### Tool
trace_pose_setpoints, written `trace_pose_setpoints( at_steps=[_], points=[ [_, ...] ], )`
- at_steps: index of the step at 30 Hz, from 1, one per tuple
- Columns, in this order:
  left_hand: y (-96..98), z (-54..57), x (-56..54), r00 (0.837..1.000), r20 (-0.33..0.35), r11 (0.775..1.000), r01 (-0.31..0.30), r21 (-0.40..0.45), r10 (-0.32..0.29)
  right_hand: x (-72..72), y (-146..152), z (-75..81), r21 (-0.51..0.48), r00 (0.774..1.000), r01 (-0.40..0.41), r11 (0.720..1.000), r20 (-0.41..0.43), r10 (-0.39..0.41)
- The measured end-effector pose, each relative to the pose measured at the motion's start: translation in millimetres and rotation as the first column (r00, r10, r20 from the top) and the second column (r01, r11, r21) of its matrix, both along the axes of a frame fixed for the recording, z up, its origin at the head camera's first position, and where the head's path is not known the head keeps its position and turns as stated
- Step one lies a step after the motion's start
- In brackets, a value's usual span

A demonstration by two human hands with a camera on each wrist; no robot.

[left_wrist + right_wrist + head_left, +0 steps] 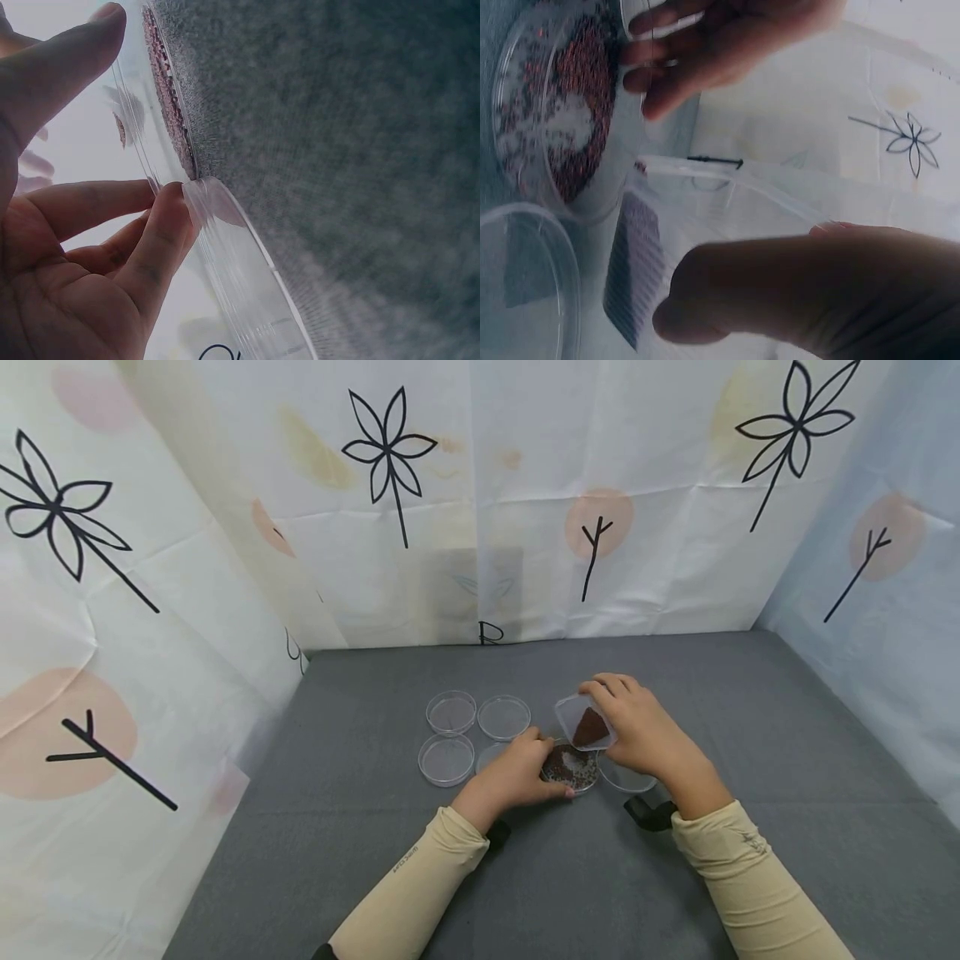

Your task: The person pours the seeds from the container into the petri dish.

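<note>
A person's right hand (643,733) grips a square, clear plastic container (572,713) by its side, tilting it over a shallow, round, clear plastic dish (584,791) of reddish-brown grains (581,67) near the middle of a dark grey cloth surface (780,735). A heap of brown grains (591,728) lies in the container's lowered corner. The left hand (516,774) grasps the filled dish, thumb at the side toward the surface's near edge, fingers at the side toward its far edge. Whether the container touches the dish's rim is hard to tell from these angles.

Crowding the pair are more clear round dishes. Toward the surface's left edge sit a far-row dish (452,713) and a near-row dish (446,761), with another far-row dish (505,718) beside the first. A partly hidden dish (487,755) lies behind the left hand, which blocks much of it. On the side toward the surface's right edge, a further dish (627,777) sits just beside the filled one, partly covered by the right hand. White cloth hangings (525,460) printed with black line flowers stand along the surface's far edge.
</note>
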State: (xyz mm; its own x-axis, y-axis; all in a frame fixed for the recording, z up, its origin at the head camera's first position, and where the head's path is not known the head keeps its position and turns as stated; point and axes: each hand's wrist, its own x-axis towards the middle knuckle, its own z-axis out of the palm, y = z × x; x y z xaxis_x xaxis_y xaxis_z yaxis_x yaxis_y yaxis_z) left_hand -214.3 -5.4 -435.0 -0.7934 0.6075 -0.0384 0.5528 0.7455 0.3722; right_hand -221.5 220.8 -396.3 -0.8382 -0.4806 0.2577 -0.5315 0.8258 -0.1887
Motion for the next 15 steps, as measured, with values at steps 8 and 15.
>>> trace_pose_setpoints(
  at_steps=[8,15],
  points=[
    [-0.2,-1.9,-0.9,1.0,-0.021,1.0,0.003,-0.001,-0.003,-10.0,16,-3.5,-0.242,0.983,0.063,0.968,0.183,-0.018],
    [-0.6,-1.8,-0.2,1.0,-0.027,1.0,-0.002,-0.005,0.002,-20.9,34,-17.3,-0.511,0.945,0.126,0.85,0.324,0.055]
  ],
)
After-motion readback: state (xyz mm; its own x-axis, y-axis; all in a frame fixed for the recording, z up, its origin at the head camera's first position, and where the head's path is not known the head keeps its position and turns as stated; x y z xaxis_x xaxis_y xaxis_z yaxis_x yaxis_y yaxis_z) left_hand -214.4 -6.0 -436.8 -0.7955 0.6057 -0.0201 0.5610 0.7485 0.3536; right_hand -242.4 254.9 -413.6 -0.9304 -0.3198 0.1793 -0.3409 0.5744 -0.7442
